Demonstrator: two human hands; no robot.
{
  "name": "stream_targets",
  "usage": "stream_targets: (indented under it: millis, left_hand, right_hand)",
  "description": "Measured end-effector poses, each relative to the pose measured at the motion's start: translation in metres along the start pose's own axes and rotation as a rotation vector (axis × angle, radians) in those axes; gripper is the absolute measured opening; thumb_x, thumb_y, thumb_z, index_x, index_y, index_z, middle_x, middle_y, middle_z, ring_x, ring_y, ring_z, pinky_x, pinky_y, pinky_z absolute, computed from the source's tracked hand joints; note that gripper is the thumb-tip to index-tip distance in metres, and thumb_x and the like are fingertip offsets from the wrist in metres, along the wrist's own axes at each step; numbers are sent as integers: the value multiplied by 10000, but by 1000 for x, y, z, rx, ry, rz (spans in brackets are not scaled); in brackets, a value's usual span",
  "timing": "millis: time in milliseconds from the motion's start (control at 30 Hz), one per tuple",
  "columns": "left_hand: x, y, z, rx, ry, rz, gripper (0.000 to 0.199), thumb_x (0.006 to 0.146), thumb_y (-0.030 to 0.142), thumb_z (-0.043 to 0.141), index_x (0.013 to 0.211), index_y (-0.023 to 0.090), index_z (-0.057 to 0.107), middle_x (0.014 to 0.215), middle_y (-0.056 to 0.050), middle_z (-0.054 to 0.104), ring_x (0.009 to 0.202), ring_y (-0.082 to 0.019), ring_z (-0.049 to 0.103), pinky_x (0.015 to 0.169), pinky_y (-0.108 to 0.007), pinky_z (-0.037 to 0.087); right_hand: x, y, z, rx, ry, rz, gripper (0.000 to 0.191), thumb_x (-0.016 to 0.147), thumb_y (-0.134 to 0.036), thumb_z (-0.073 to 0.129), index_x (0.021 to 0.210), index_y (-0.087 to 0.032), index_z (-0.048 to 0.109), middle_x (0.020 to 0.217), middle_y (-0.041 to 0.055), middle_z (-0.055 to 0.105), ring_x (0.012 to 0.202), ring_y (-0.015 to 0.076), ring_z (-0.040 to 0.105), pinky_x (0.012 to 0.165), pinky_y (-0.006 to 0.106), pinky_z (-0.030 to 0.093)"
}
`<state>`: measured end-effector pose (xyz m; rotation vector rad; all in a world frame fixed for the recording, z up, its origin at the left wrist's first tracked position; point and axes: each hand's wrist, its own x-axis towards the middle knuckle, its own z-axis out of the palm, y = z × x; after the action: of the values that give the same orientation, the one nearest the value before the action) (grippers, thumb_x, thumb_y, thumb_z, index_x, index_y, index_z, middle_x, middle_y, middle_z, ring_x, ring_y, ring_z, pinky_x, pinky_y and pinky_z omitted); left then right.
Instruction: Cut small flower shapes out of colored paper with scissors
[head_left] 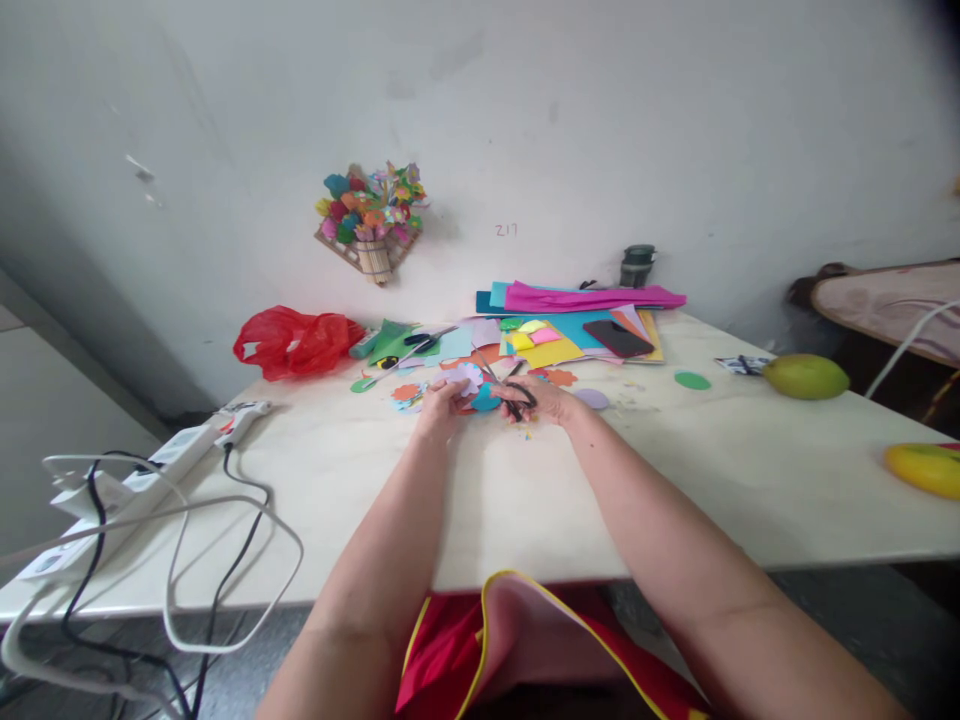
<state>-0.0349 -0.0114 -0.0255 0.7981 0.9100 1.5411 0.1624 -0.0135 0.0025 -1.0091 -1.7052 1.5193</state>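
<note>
My left hand (444, 402) pinches a pale lilac paper flower (466, 376) with a scalloped edge. Opposite it, my right hand (541, 398) is closed around the black handles of a pair of scissors (520, 402), whose blades point up and left beside the flower. Below and between the hands lies a blue paper piece (487, 396). An orange paper flower (559, 377) is just beyond my right hand, and a lilac paper disc (592, 399) rests to its right. More cut shapes lie left of my left hand, partly overlapping. Tiny paper scraps (526, 434) are scattered near the scissors.
Coloured paper sheets (592, 297) and a dark phone (619, 338) lie at the back. A second pair of scissors (421, 345) and a red plastic bag (294, 342) are at back left. A power strip (161, 460) with looping cables occupies the left edge. A green-yellow fruit (807, 376) sits right.
</note>
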Motion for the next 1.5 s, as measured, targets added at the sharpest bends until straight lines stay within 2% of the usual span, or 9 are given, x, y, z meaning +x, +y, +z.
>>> stream_targets:
  millis: [167, 367, 700, 933, 1333, 1500]
  left_hand:
    - [0, 0, 1, -31, 25, -17, 238, 595, 119, 853, 711, 176, 653, 710, -12, 726, 692, -164, 720, 759, -299, 606]
    - [0, 0, 1, -44, 53, -43, 169, 648, 75, 780, 755, 168, 688, 773, -53, 762, 776, -209, 760, 745, -306, 618]
    - [-3, 0, 9, -130, 80, -59, 163, 669, 11, 725, 729, 144, 650, 674, -27, 710, 599, -147, 698, 583, -235, 586]
    - [-2, -2, 9, -137, 82, -63, 167, 673, 14, 712, 747, 152, 655, 662, -17, 706, 599, -149, 700, 556, -226, 581]
    - [-3, -1, 9, -145, 78, -61, 172, 674, 10, 714, 753, 154, 661, 691, -26, 725, 625, -154, 714, 596, -239, 604]
    - [-3, -2, 9, -143, 82, -57, 176, 674, 17, 716, 771, 152, 660, 699, -28, 728, 627, -157, 718, 612, -250, 611]
  right_hand:
    - [-1, 0, 0, -31, -29, 10, 388, 821, -439, 883, 767, -173, 605, 594, 28, 713, 457, 114, 623, 341, 165, 362]
    - [-1, 1, 3, -57, -11, 16, 362, 846, -378, 871, 738, -168, 597, 585, 24, 696, 443, 101, 601, 336, 164, 348]
    - [0, -3, 9, -93, -16, 32, 363, 915, -323, 810, 703, -170, 558, 570, -5, 661, 436, 74, 566, 338, 153, 341]
    - [-1, -5, 11, -88, -9, 25, 373, 901, -328, 827, 701, -174, 553, 556, -12, 643, 430, 72, 550, 336, 153, 323]
    - [-1, -5, 12, -111, 6, 31, 396, 921, -403, 799, 714, -176, 548, 541, -13, 630, 410, 63, 509, 343, 150, 316]
    - [-2, -6, 12, -132, 20, 34, 393, 906, -384, 815, 701, -177, 552, 538, -15, 621, 410, 61, 496, 346, 155, 295]
